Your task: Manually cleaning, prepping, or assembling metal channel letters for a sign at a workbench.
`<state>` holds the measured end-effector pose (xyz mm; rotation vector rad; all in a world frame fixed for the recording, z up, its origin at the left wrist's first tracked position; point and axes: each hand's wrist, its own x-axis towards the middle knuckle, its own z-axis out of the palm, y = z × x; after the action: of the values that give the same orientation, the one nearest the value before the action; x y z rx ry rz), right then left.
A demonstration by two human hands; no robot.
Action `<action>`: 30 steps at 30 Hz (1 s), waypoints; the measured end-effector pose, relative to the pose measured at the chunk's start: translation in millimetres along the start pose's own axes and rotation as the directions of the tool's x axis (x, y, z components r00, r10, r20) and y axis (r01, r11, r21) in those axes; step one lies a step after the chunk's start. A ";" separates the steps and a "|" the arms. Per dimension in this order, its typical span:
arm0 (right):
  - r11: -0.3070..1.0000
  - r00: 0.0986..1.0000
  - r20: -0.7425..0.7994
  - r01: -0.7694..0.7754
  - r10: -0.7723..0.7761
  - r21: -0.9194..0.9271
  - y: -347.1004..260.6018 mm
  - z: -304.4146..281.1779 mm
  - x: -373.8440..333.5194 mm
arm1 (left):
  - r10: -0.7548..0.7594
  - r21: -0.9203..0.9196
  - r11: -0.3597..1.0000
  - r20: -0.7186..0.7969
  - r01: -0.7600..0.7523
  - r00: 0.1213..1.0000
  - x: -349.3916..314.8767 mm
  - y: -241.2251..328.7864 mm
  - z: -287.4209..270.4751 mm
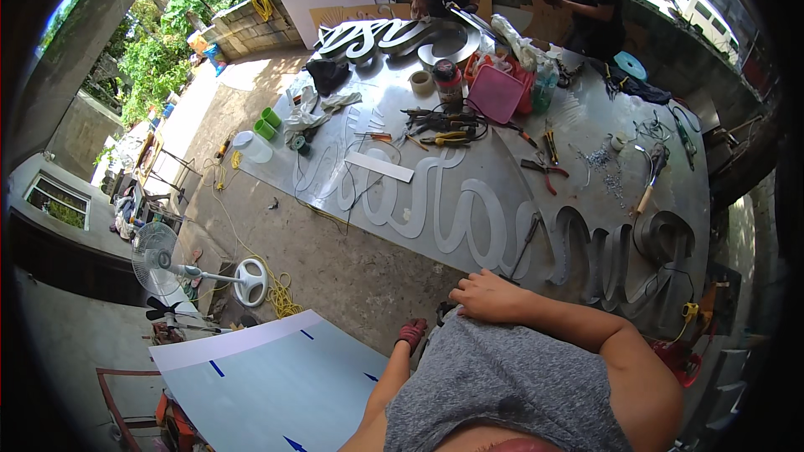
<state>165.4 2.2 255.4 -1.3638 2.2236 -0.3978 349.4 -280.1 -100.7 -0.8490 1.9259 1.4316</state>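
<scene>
My left hand (411, 332), in a dark red glove, hangs low beside my waist with its fingers curled. Whatever it may hold is hidden. Bare, my right hand (488, 295) rests at the front of my grey shirt (511, 360), its fingers loosely bent and slightly apart, with nothing visible in them. A small dark object (445, 311) shows at my waist between the hands. Just beyond the right hand, a metal table (419, 272) carries flat script letters (481, 218) and, at the right, raised metal letter strips (599, 255). A thin dark rod (526, 244) lies among them.
Pliers (544, 174), a wooden-handled tool (646, 192), a pink tray (495, 94) and a tape roll (421, 82) lie on the table. Two people stand at its far side. To the left are a light-blue panel (260, 385), a standing fan (159, 258) and yellow cord (283, 295).
</scene>
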 end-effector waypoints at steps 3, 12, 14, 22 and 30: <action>1.000 1.000 -0.007 0.005 -0.005 -0.005 1.8 3.0 1.2 | -0.008 0.021 1.000 0.005 0.008 1.000 -1.4 2.6 0.3; 1.000 1.000 -0.008 0.004 -0.004 -0.001 1.8 4.5 3.7 | -0.015 0.005 1.000 0.011 0.015 1.000 9.5 -8.6 -1.0; 1.000 1.000 0.000 0.006 -0.006 -0.003 0.8 3.0 4.8 | -0.009 0.032 0.999 0.002 0.009 1.000 11.4 -11.6 -1.4; 1.000 1.000 0.024 -0.015 0.015 -0.006 -0.5 0.4 4.0 | -0.026 0.031 0.999 0.029 0.025 0.999 -5.1 21.5 -1.2; 1.000 1.000 0.004 -0.007 0.007 0.001 -1.6 0.6 5.4 | -0.020 0.015 1.000 0.001 0.020 1.000 -2.7 16.5 -2.5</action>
<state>164.9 -3.3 254.3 -1.3542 2.2240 -0.3937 338.1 -278.5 -88.3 -0.8581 1.9199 1.4044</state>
